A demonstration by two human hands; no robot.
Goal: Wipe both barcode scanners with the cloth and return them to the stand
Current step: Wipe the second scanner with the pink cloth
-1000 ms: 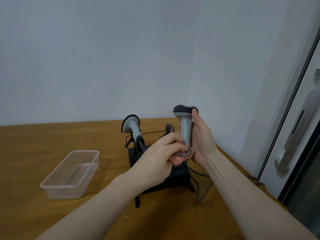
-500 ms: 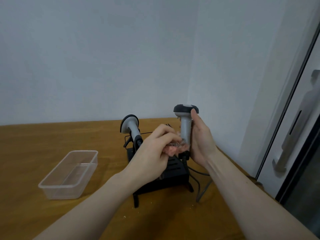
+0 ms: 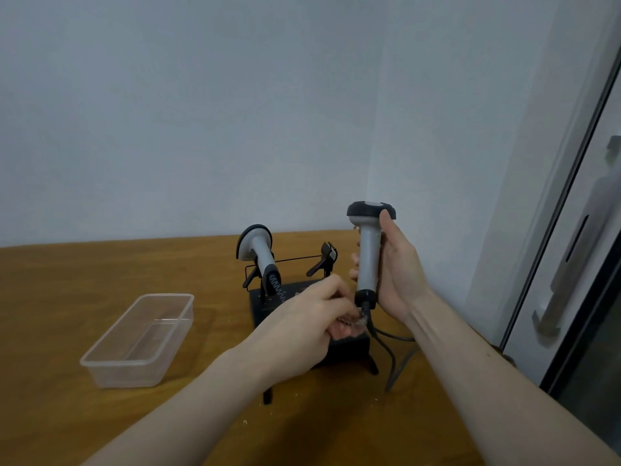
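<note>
Left of stand [image 3: 268,307], clear tub [image 3: 141,341] rests apart.

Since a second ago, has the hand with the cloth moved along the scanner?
Yes. The left hand with the cloth first rose up the handle, then slid down to the cable end of the held scanner, nearer the stand.

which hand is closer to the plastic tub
Left. The left hand, pinching the cloth in front of the stand, is just to the right of the tub. The right hand holds a scanner farther right.
</note>
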